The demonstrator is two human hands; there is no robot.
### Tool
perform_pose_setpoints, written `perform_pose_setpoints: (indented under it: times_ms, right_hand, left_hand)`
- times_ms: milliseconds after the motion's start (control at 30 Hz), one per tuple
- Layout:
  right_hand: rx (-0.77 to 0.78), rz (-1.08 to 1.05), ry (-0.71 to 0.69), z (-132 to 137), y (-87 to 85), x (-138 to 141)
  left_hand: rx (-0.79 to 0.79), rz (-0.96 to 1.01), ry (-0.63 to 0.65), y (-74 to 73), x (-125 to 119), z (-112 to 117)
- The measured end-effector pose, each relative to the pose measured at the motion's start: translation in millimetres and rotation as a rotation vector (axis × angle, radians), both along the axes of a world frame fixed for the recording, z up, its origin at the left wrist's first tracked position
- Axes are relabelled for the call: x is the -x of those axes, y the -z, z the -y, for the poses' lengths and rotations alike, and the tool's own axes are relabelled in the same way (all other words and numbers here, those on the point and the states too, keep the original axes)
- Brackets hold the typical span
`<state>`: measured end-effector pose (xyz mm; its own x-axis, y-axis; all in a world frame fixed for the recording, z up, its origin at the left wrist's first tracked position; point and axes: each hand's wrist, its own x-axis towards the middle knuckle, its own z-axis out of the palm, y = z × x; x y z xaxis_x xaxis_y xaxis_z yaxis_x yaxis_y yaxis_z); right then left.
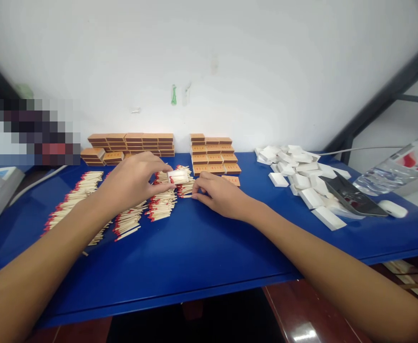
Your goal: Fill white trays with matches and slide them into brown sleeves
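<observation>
My left hand (137,174) pinches a small white matchbox tray (178,177) between thumb and fingers, with some matches lying in it. Just right of the tray, my right hand (218,191) is curled, its fingertips closed at the ends of red-tipped matches (185,191) in a small heap. Under and beside the left hand lie further rows of loose matches (162,206), their red heads mostly to the left. The left forearm covers part of these rows. Behind the right hand, a single orange matchbox (231,180) is partly hidden.
Matchboxes stand stacked by the wall in a left block (137,143) and a stepped right block (214,157). White trays (296,164) are heaped at right, near a phone (353,193), a white earbud case (393,208) and a plastic bottle (398,166). The blue table (194,267) ends close in front.
</observation>
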<state>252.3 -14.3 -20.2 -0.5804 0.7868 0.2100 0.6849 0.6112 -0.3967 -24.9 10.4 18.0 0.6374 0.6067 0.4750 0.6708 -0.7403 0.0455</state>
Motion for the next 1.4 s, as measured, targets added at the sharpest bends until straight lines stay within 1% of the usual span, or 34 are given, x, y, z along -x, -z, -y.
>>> perform_pose_setpoints:
  times_ms: [200, 333, 433, 533, 667, 767, 867, 967, 1067, 1200, 1400]
  right_hand:
    - [0.015, 0.034, -0.005, 0.1, -2.2, -0.1]
    - [-0.074, -0.005, 0.007, -1.3, -9.0, -5.4]
    - [-0.145, -0.046, 0.025, -2.2, -13.2, -8.6]
    - [-0.176, -0.054, 0.029, -1.8, -13.1, -8.3]
    - [-0.198, -0.088, -0.027, -1.0, -9.8, -5.5]
    - [-0.227, -0.167, -0.043, -1.3, -10.0, -5.2]
    - [-0.254, -0.212, -0.015, -2.5, -11.4, -6.4]
    - [-0.224, -0.156, 0.001, -4.5, -9.0, -6.9]
    - [-0.137, -0.060, 0.003, -6.1, -3.2, -5.7]
    - [-0.047, -0.011, 0.008, -6.3, 1.6, -3.2]
    - [0.004, -0.015, -0.015, -3.4, 0.0, -1.3]
  left_hand:
    - [-0.007, -0.025, 0.014, 2.2, 0.3, -1.5]
    - [0.003, -0.018, 0.028, 4.0, -0.1, -1.3]
    - [0.013, -0.022, 0.053, 5.9, -4.9, 2.9]
    - [0.041, -0.017, 0.089, 8.1, -13.3, 9.9]
    - [0.067, -0.002, 0.123, 11.2, -22.0, 16.4]
    - [0.062, 0.011, 0.132, 10.9, -20.7, 15.2]
    - [0.018, 0.019, 0.106, 6.3, -13.5, 10.2]
    - [-0.036, 0.021, 0.063, 0.1, -5.9, 5.4]
    - [-0.044, 0.011, 0.024, -3.0, -1.8, 2.9]
    - [-0.031, 0.002, 0.016, -1.3, -0.7, 1.9]
    - [-0.017, -0.019, 0.009, -0.8, -2.5, 2.5]
